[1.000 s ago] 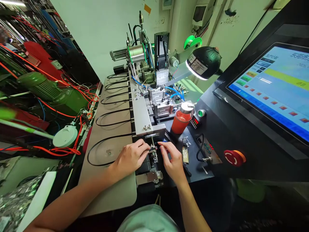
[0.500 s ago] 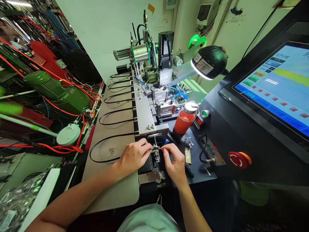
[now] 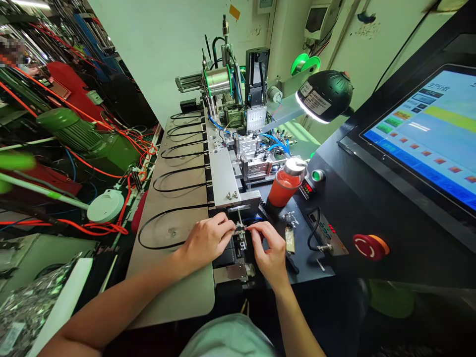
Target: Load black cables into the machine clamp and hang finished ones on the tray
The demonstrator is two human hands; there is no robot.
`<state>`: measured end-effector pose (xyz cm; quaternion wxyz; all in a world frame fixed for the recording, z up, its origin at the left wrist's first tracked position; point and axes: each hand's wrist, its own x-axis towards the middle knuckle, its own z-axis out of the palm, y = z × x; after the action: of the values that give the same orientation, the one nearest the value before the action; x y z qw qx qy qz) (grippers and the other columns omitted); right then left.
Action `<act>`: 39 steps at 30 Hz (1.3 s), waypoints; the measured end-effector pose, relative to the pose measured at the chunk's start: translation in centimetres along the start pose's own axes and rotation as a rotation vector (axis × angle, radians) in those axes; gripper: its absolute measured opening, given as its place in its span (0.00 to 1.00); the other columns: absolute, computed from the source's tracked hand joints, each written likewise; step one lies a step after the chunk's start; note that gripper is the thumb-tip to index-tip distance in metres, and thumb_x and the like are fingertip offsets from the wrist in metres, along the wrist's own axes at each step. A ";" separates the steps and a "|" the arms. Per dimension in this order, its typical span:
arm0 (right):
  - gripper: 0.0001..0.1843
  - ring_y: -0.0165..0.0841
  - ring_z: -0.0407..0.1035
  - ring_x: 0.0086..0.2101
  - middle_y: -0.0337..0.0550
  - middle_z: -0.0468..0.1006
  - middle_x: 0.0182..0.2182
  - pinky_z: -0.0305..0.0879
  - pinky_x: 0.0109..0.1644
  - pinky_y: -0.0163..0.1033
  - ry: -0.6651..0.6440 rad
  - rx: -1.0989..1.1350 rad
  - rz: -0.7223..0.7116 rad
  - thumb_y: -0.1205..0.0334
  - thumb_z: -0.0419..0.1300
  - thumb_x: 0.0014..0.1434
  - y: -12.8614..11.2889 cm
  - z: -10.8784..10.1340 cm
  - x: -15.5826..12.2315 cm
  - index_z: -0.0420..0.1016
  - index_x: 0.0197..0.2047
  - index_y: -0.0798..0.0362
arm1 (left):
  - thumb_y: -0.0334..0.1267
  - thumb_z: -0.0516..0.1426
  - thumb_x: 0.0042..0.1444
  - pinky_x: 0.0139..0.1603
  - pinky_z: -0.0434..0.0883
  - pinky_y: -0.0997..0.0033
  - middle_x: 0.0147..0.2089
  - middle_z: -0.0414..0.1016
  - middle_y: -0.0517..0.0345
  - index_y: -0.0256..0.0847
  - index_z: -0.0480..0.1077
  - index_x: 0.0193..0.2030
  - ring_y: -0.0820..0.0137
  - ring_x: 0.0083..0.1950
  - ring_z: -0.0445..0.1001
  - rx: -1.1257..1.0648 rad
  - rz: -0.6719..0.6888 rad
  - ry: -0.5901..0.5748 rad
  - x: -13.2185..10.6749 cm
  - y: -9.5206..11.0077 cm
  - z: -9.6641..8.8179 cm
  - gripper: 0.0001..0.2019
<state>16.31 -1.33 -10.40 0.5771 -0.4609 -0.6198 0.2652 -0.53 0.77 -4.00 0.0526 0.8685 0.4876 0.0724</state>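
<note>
My left hand rests at the right edge of the beige plate, thumb and fingers closed at a small metal fixture. The nearest looped black cable runs in under this hand; its end is hidden, and the fingers appear pinched on it. From the other side, my right hand pinches at the fixture with thumb and forefinger. What sits between those fingertips is too small to make out. Just beyond the hands is a metal cover bar with two bolts.
Several more cable loops lie along the beige plate. To the right stand a red jar, a lit black lamp, a red emergency stop button and a touchscreen. Pneumatic cylinders and a wire spool are behind.
Both hands keep almost the same place and pinch at the fixture. The whole view has shifted very slightly.
</note>
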 end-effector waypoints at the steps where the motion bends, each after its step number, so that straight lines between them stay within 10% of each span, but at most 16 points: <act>1: 0.10 0.33 0.70 0.33 0.43 0.75 0.31 0.63 0.34 0.35 0.001 0.000 -0.001 0.70 0.51 0.65 0.0 0.0 0.0 0.73 0.35 0.54 | 0.34 0.51 0.64 0.34 0.67 0.74 0.37 0.73 0.59 0.41 0.73 0.38 0.71 0.34 0.74 0.000 -0.001 -0.001 0.0 0.0 0.0 0.09; 39: 0.10 0.33 0.70 0.33 0.44 0.75 0.31 0.65 0.34 0.37 0.043 -0.032 0.018 0.67 0.51 0.65 -0.1 -0.4 -0.4 0.73 0.36 0.53 | 0.34 0.52 0.63 0.35 0.68 0.73 0.37 0.74 0.59 0.41 0.73 0.38 0.70 0.35 0.74 -0.009 -0.015 0.003 0.0 0.0 -0.2 0.08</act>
<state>16.68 -1.76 -10.43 0.5805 -0.4814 -0.6072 0.2503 -0.56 0.73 -3.80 0.0563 0.8643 0.4940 0.0754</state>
